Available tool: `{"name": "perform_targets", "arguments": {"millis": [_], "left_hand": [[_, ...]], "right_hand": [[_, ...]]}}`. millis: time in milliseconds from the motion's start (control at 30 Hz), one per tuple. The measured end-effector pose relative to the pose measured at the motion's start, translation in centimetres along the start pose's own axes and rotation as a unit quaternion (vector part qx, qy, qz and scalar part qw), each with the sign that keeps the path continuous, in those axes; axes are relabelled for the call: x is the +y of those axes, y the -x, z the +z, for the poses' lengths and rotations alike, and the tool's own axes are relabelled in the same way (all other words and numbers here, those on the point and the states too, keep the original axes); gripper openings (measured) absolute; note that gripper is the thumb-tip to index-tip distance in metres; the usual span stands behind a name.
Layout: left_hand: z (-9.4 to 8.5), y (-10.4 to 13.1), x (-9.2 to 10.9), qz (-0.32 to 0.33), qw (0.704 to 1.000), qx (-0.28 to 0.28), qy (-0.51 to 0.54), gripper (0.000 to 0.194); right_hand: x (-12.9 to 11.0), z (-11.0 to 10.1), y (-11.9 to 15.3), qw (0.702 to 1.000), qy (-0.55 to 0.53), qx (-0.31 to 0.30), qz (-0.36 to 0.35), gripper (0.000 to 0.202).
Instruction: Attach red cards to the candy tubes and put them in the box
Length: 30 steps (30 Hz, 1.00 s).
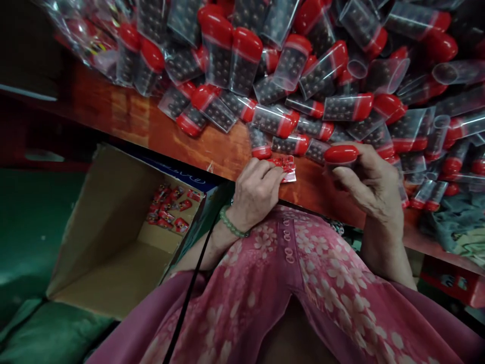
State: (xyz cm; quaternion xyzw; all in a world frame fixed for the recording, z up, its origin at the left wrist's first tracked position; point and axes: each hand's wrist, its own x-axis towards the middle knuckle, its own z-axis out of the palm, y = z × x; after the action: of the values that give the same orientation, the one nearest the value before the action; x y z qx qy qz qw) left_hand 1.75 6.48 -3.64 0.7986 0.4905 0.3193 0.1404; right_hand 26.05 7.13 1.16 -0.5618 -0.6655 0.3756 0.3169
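My left hand [257,188], with a green bead bracelet [232,222] at its wrist, is at the table's near edge. Its bent fingers grip a small red and white printed packet [290,167] that lies on the wood. Between the thumb and fingers of my right hand [373,184] is a clear plastic container with a red cap [341,153], held just above the table edge; its lower part is blurred and partly hidden. Just beyond both hands lie many similar red-capped containers [273,120], filled with small dark balls.
An open cardboard box [109,232] stands below the table at left, with several small red packets [166,207] inside. A shiny clear bag [91,38] sits at the far left of the wooden table [151,124]. Crumpled cloth [454,217] lies at right.
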Motion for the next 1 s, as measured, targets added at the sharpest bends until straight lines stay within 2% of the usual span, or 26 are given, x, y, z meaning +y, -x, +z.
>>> {"name": "perform_targets", "arguments": {"millis": [200, 400, 500, 700, 900, 1000], "left_hand": [[-1.3, -1.2, 0.1, -0.043, 0.987, 0.014, 0.156, 0.015], [-2.2, -1.8, -0.1, -0.054, 0.976, 0.059, 0.201, 0.011], [-2.7, -1.9, -0.1, -0.058, 0.970, 0.043, 0.231, 0.009], [-3.4, -1.8, -0.2, -0.053, 0.956, 0.018, 0.287, 0.011], [-3.7, -1.3, -0.3, -0.041, 0.963, -0.009, 0.265, 0.011], [-4.0, -1.3, -0.4, 0.006, 0.971, -0.021, 0.239, 0.007]], "right_hand": [[-0.1, 0.0, 0.2, 0.997, 0.041, -0.010, -0.060, 0.036], [-1.1, 0.2, 0.5, 0.994, 0.039, -0.018, -0.103, 0.029], [-1.9, 0.4, 0.3, 0.991, 0.035, -0.035, -0.126, 0.028], [-2.9, 0.2, -0.1, 0.984, 0.081, -0.095, -0.129, 0.027], [-3.7, -0.7, -0.1, 0.969, 0.157, -0.153, -0.111, 0.028], [-4.1, -0.6, -0.4, 0.956, 0.190, -0.192, -0.115, 0.031]]}}
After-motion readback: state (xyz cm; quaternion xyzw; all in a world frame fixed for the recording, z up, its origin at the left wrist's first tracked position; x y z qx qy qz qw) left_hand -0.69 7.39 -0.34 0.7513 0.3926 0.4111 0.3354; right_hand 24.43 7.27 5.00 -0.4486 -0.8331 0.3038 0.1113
